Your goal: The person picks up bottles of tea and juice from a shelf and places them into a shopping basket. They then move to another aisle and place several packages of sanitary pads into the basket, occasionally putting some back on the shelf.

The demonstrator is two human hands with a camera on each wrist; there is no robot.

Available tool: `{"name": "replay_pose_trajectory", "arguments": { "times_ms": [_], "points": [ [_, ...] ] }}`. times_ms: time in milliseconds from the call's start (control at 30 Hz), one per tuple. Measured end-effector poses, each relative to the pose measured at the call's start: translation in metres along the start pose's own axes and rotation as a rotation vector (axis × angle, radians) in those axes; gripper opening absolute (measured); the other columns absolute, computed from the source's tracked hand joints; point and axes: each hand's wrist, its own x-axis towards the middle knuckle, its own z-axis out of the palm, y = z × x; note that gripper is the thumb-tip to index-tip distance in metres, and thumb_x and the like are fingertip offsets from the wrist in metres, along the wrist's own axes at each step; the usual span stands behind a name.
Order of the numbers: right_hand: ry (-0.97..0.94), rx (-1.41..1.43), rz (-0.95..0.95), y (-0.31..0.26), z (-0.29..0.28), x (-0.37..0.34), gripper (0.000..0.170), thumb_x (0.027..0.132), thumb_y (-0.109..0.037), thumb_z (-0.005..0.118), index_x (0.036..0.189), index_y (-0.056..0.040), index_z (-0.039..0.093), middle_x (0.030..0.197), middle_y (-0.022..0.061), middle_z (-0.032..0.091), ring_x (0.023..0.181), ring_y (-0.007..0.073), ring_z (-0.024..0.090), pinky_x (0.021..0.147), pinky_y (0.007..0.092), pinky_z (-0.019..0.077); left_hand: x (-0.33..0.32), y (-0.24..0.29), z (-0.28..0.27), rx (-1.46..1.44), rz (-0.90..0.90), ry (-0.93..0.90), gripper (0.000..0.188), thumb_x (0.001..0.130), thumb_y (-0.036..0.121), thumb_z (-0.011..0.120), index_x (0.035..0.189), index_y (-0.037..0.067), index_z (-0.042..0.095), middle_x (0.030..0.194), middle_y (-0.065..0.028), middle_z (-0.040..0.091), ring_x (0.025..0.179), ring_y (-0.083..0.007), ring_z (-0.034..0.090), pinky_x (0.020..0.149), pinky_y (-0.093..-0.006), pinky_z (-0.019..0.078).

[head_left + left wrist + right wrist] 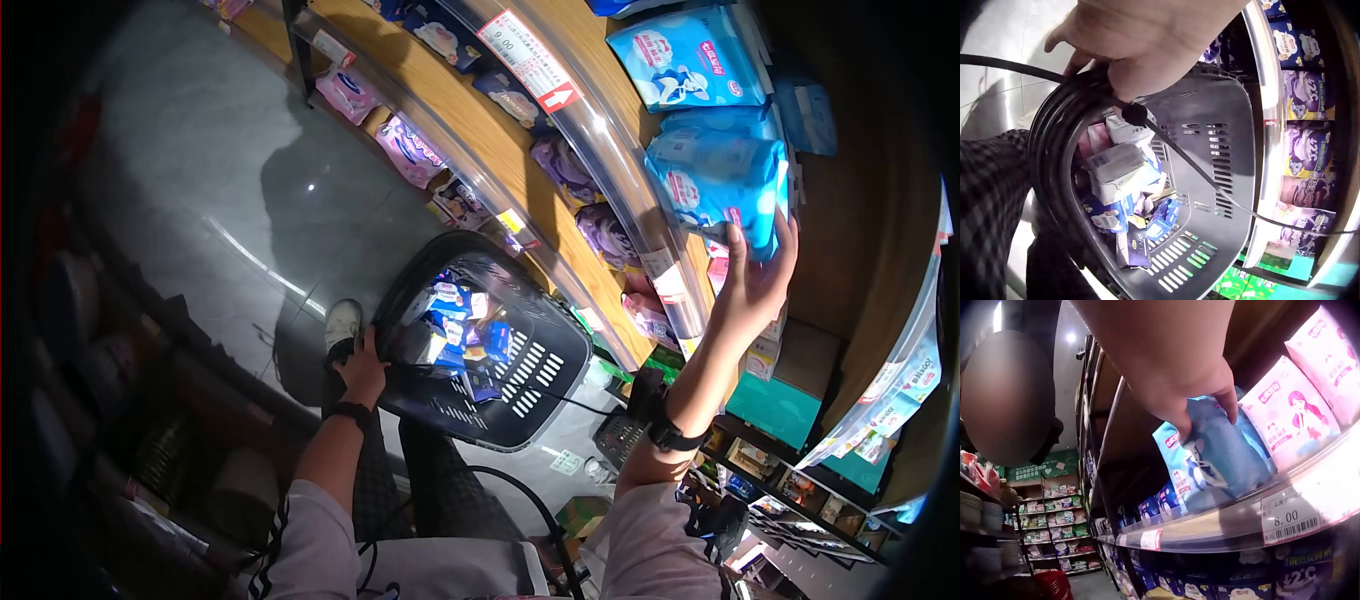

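Note:
On the upper shelf, my right hand has its thumb and fingers around the end of a light blue package. The right wrist view shows this hand pinching the top of the blue package, beside a pink package. Down at the left, my left hand grips the rim of a dark basket. From the left wrist, the hand lies over the black rim, with a white box and several blue packs inside the basket.
Another blue package lies farther along the shelf. Lower shelves hold purple packs behind clear edge strips. A price tag sits on the shelf edge. A cable crosses over the basket. Stocked shelves stand farther back.

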Motion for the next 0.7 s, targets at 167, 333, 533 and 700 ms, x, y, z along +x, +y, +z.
{"name": "replay_pose_trajectory", "arguments": {
  "times_ms": [167,333,533,700],
  "points": [
    [-0.016,-0.286,-0.132,-0.005,0.006,0.015,0.045,0.077,-0.018,0.068,0.119,-0.0119,0.053,0.131,0.0140,0.038,0.122,0.0284,0.038,0.099,0.0398,0.0312,-0.004,0.004,-0.004,-0.026,0.023,0.006,0.077,0.073,0.025,0.068,0.134,0.023,0.020,0.131,-0.0095,0.040,0.106,-0.0324,0.052,0.090,-0.0647,0.0272],
    [0.217,-0.388,-0.259,-0.013,0.016,-0.021,0.061,0.076,-0.013,0.068,0.128,-0.0037,0.039,0.136,0.0204,0.026,0.129,0.0348,0.021,0.102,0.0446,0.0233,0.001,-0.002,-0.003,-0.006,0.063,0.059,0.080,0.069,0.027,0.072,0.131,0.021,0.023,0.122,-0.0095,0.047,0.102,-0.0315,0.055,0.087,-0.0625,0.0315],
    [0.045,-0.224,0.037,0.022,0.071,-0.182,0.027,0.073,0.000,0.054,0.099,-0.0053,0.055,0.113,0.0181,0.049,0.105,0.0324,0.049,0.087,0.0407,0.0397,0.026,-0.013,-0.015,-0.080,0.164,-0.088,0.079,0.058,0.028,0.079,0.119,0.016,0.031,0.112,-0.0096,0.055,0.100,-0.0304,0.056,0.081,-0.0524,0.0400],
    [-0.342,0.060,0.636,0.073,0.157,-0.363,0.023,0.075,-0.006,0.058,0.097,-0.0020,0.058,0.106,0.0179,0.055,0.099,0.0323,0.053,0.084,0.0386,0.0421,0.030,-0.015,-0.015,-0.103,0.185,-0.093,0.077,0.056,0.026,0.080,0.114,0.014,0.031,0.107,-0.0133,0.056,0.097,-0.0317,0.057,0.076,-0.0437,0.0444]
  ]
}}
